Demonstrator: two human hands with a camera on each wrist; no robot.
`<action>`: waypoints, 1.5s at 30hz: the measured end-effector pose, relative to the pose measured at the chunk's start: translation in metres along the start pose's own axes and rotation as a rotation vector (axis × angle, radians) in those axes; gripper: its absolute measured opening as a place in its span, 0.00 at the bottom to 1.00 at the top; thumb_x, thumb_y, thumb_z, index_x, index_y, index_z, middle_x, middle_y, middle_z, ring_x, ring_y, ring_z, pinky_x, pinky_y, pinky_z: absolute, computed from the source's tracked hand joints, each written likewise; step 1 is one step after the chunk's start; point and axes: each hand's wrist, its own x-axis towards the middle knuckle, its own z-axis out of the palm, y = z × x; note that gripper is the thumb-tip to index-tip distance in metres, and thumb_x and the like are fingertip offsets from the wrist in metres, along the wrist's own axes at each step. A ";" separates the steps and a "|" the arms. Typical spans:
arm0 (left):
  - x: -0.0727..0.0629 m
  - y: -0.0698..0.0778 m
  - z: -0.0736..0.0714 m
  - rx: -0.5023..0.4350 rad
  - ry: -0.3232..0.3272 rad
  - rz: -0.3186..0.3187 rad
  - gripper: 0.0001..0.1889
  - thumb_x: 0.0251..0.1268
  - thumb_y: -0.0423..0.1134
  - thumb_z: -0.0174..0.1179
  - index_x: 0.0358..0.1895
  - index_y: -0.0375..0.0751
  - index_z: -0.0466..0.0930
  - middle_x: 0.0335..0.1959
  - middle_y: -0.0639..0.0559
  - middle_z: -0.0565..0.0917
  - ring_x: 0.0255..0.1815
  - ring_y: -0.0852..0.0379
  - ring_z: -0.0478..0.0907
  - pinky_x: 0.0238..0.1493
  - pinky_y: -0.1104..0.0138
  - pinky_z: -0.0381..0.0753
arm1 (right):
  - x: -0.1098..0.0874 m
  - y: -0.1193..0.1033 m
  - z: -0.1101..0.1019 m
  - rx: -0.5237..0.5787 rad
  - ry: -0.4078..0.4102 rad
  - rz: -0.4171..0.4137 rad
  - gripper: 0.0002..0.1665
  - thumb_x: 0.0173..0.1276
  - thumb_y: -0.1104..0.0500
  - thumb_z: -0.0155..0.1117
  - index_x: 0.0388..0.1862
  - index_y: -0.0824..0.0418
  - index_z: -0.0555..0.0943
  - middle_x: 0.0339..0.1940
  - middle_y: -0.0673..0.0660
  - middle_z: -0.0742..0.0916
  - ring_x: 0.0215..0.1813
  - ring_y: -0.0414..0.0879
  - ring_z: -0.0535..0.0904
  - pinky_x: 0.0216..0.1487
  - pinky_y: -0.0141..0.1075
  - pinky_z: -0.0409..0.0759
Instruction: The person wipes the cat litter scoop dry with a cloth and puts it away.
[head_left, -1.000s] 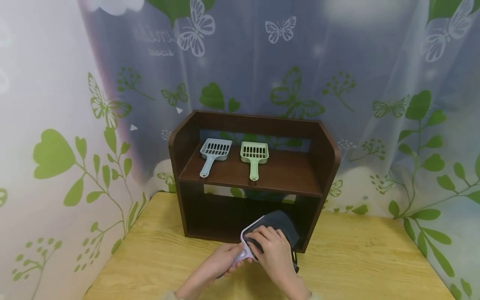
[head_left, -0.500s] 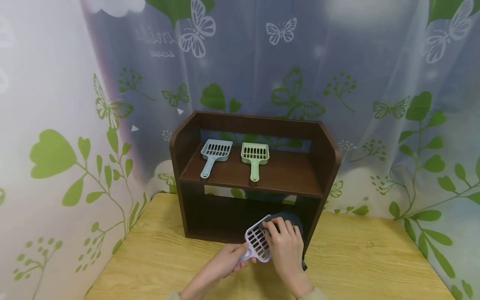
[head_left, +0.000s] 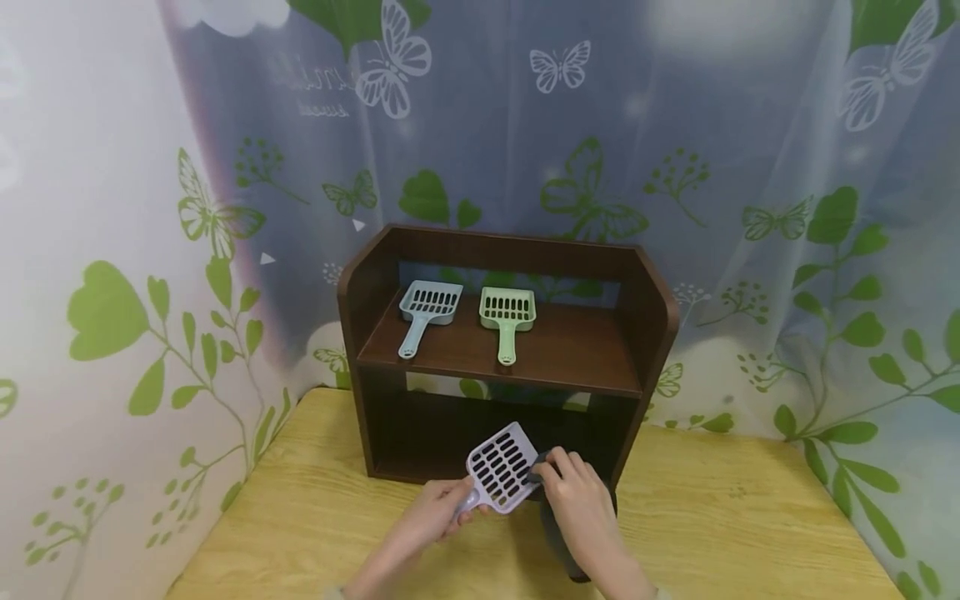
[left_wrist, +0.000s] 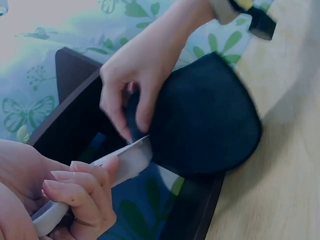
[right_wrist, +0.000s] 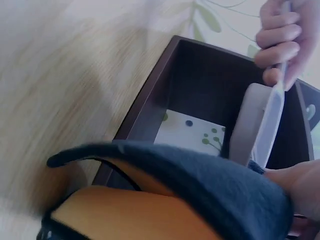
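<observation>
My left hand (head_left: 429,518) grips the handle of a lilac slotted litter scoop (head_left: 501,467), its slotted face turned up toward me. On the right, my right hand (head_left: 587,510) pinches a dark cloth (left_wrist: 205,115) against the scoop's side rim. The rest of the cloth hangs below that hand and spreads wide in the left wrist view. Seen from the right wrist, the scoop (right_wrist: 270,125) is edge-on, with the cloth (right_wrist: 200,172) in front of its lower end. The pinching fingertips are partly hidden by the cloth there.
A dark brown two-tier shelf (head_left: 585,342) stands just beyond the hands on a wood-grain table (head_left: 720,508). Its upper board carries a blue-grey litter scoop (head_left: 414,335) and a green litter scoop (head_left: 507,343). Patterned curtains (head_left: 480,125) surround the table.
The cloth has slid off the scoop's slotted face to its right edge, uncovering the slots. My right hand has moved right and down with it; the scoop has shifted slightly left.
</observation>
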 end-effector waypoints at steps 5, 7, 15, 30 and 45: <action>0.001 0.004 -0.001 0.018 0.010 0.024 0.21 0.81 0.41 0.47 0.47 0.23 0.81 0.21 0.58 0.77 0.14 0.70 0.59 0.15 0.78 0.56 | 0.000 0.003 -0.005 0.028 -0.040 0.002 0.16 0.49 0.71 0.81 0.34 0.57 0.87 0.37 0.52 0.80 0.36 0.46 0.75 0.35 0.37 0.80; 0.002 0.005 0.001 0.020 0.012 0.034 0.21 0.81 0.40 0.47 0.47 0.22 0.81 0.21 0.58 0.77 0.14 0.70 0.59 0.15 0.79 0.56 | 0.001 0.003 -0.007 0.024 -0.056 -0.022 0.14 0.52 0.72 0.78 0.35 0.59 0.86 0.37 0.52 0.80 0.36 0.46 0.75 0.34 0.37 0.78; 0.004 0.000 0.011 0.023 0.024 0.029 0.21 0.81 0.40 0.46 0.44 0.22 0.81 0.22 0.56 0.78 0.15 0.69 0.61 0.15 0.79 0.57 | 0.002 -0.006 -0.010 -0.025 -0.087 -0.105 0.14 0.51 0.75 0.75 0.35 0.63 0.84 0.38 0.55 0.80 0.39 0.48 0.77 0.35 0.38 0.78; 0.003 -0.009 0.011 -0.008 -0.004 0.007 0.22 0.82 0.40 0.44 0.47 0.22 0.82 0.23 0.57 0.79 0.15 0.69 0.62 0.15 0.79 0.59 | 0.018 0.011 -0.034 0.276 0.245 0.147 0.13 0.65 0.69 0.71 0.47 0.61 0.84 0.42 0.56 0.81 0.42 0.50 0.79 0.39 0.42 0.80; -0.001 0.009 0.021 -0.009 0.001 -0.010 0.22 0.82 0.43 0.46 0.45 0.26 0.83 0.20 0.58 0.76 0.14 0.69 0.60 0.15 0.78 0.57 | 0.004 -0.021 -0.010 0.357 0.050 -0.023 0.17 0.57 0.66 0.78 0.45 0.54 0.85 0.39 0.45 0.85 0.37 0.40 0.80 0.38 0.35 0.79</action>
